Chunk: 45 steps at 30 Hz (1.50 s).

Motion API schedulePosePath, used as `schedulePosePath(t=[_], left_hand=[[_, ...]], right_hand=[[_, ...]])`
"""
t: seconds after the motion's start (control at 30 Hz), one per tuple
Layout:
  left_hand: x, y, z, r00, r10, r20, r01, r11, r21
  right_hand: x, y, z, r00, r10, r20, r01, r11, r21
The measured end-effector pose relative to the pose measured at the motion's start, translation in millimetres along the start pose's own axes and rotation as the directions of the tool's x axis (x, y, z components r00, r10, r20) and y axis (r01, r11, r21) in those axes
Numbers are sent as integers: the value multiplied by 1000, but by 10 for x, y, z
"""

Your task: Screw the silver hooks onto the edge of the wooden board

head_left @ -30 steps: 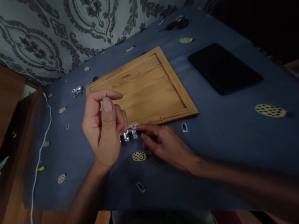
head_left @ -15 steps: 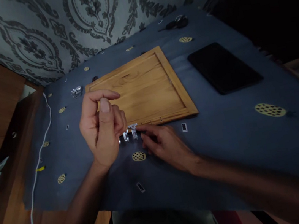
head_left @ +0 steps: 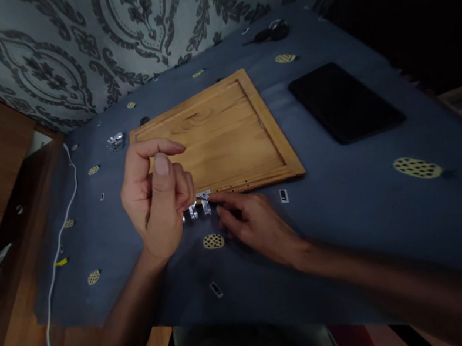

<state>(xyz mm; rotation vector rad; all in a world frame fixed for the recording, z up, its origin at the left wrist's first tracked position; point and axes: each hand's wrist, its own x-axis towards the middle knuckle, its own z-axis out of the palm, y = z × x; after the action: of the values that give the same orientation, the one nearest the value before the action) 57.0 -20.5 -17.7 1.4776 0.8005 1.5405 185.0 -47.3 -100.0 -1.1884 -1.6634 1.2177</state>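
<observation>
A wooden panel with a raised frame (head_left: pixel 224 132) lies on the cloth-covered table. My left hand (head_left: pixel 156 192) is raised over its near left corner, index finger bent out, the other fingers and thumb curled in; what they may hold is hidden. Along the panel's near edge sit shiny metal hinge-like pieces (head_left: pixel 205 202), partly behind my left hand. My right hand (head_left: pixel 257 222) rests low beside them, its index fingertip against the rightmost piece. Its thumb and index finger are apart. Small dark holes show in the panel's edge to the right of that piece.
A black tablet-like slab (head_left: pixel 346 102) lies right of the panel. Black-handled scissors or a similar tool (head_left: pixel 269 33) lie at the back. Another shiny metal piece (head_left: pixel 116 141) is at the left. A white cable (head_left: pixel 65 220) runs along the table's left side.
The whole view has shifted very slightly. Both hands, the panel and the metal pieces keep the same places relative to each other.
</observation>
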Motion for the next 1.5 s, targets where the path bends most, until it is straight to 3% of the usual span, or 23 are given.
schedulePosePath(t=[0.6, 0.87, 1.07, 1.27, 1.33, 1.4, 1.5], left_hand=[[27, -1, -31, 1000, 12, 26, -11, 1000, -29], [121, -25, -100, 992, -104, -65, 101, 994, -40], [174, -23, -131, 991, -131, -25, 131, 991, 7], [310, -42, -245, 968, -228, 101, 216, 970, 113], [363, -50, -329, 962, -203, 185, 164, 965, 202], [417, -21, -413, 936, -144, 321, 22, 935, 355], [503, 121, -480, 829, -117, 547, -311, 716, 625]], right_hand=[[2, -12, -5, 1000, -4, 12, 5, 1000, -25], [-14, 38, 10, 1000, 5, -7, -5, 1000, -1], [-13, 40, 14, 1000, 21, 3, -22, 1000, 18], [1, 52, 23, 999, 37, 14, -37, 999, -8], [4, 54, 26, 999, 45, 6, -45, 999, -12], [4, 57, 27, 999, 32, 2, -32, 999, -10], [2, 63, 26, 1000, 13, -2, -13, 1000, -10]])
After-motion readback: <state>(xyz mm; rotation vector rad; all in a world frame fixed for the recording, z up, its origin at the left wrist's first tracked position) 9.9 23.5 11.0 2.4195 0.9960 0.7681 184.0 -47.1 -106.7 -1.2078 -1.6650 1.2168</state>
